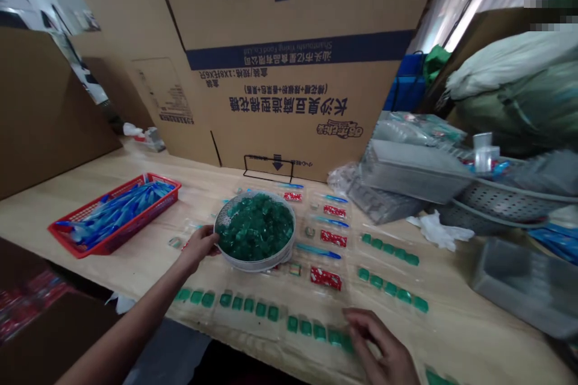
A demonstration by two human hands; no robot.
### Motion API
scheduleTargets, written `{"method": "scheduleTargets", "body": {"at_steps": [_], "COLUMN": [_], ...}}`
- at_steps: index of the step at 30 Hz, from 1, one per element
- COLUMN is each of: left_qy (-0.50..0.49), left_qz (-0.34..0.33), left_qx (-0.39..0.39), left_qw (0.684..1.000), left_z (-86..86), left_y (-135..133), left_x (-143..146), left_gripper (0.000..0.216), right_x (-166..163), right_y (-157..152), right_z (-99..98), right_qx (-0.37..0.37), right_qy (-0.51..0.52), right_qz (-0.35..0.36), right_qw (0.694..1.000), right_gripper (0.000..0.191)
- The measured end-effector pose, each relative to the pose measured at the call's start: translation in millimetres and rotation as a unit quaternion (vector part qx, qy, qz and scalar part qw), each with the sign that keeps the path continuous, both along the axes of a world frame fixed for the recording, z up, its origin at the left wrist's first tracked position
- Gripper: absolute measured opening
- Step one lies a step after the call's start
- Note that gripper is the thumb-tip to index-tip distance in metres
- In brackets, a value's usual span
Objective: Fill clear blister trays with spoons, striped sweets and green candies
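Note:
My left hand [201, 246] is closed on the rim of a round, light-coloured sieve-like basket [257, 266]. Inside lies a heap of dark green, glossy jelly-like pieces [255, 225]. Over the front edge of the table, my right hand [382, 346] has its thumb and index finger apart, with nothing visible between them. It is beside a row of green pieces [320, 332] in a clear tray, partly covering the row's right end. More green rows [391, 283] lie in clear trays farther right and left. Behind the basket, trays hold red packets [326, 277] and blue stick-like items [319, 251].
A red plastic basket [115, 234] full of blue items stands at the left. A large printed cardboard box [289, 81] closes off the back. Grey plastic trays [413, 171], a perforated grey basket [510, 201] and crumpled white plastic [442, 230] crowd the right side.

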State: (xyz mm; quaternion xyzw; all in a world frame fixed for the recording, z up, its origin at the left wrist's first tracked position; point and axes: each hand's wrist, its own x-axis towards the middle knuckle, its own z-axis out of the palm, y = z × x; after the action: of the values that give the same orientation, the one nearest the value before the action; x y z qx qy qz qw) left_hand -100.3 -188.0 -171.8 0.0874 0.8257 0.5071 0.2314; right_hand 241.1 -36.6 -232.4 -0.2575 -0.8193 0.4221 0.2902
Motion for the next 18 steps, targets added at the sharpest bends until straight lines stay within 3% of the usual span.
{"method": "scheduleTargets", "body": {"at_steps": [3, 5, 8, 11, 18], "left_qy": [-0.028, -0.039, -0.048, -0.051, -0.015], "left_qz": [-0.01, -0.015, -0.019, -0.025, -0.042], "left_qx": [-0.015, -0.026, -0.03, -0.018, 0.04], "left_qw": [0.999, 0.999, 0.998, 0.998, 0.998], "left_z": [7.1, 11.3, 13.2, 6.9, -11.3], "left_y": [2.4, 2.7, 1.7, -0.6, -5.6], "left_x": [-2.4, -3.7, -6.7, -11.3, -25.1], "left_gripper": [0.027, 0.025, 0.026, 0.029, 0.029], "right_x": [-55.7, -96.9, -151.7, -185.6, -197.5], "right_y": [1.3, 11.1, 32.5, 49.8, 56.1], "right_z": [6.1, 10.8, 18.6, 22.2, 17.9], "right_qx": [-0.138, -0.165, -0.116, -0.051, -0.013], "right_qy": [-0.003, -0.015, -0.115, -0.206, -0.251], "right_qz": [0.016, 0.027, 0.011, 0.011, 0.027], "right_qw": [0.99, 0.986, 0.987, 0.977, 0.968], "right_gripper": [0.034, 0.044, 0.045, 0.035, 0.03]}}
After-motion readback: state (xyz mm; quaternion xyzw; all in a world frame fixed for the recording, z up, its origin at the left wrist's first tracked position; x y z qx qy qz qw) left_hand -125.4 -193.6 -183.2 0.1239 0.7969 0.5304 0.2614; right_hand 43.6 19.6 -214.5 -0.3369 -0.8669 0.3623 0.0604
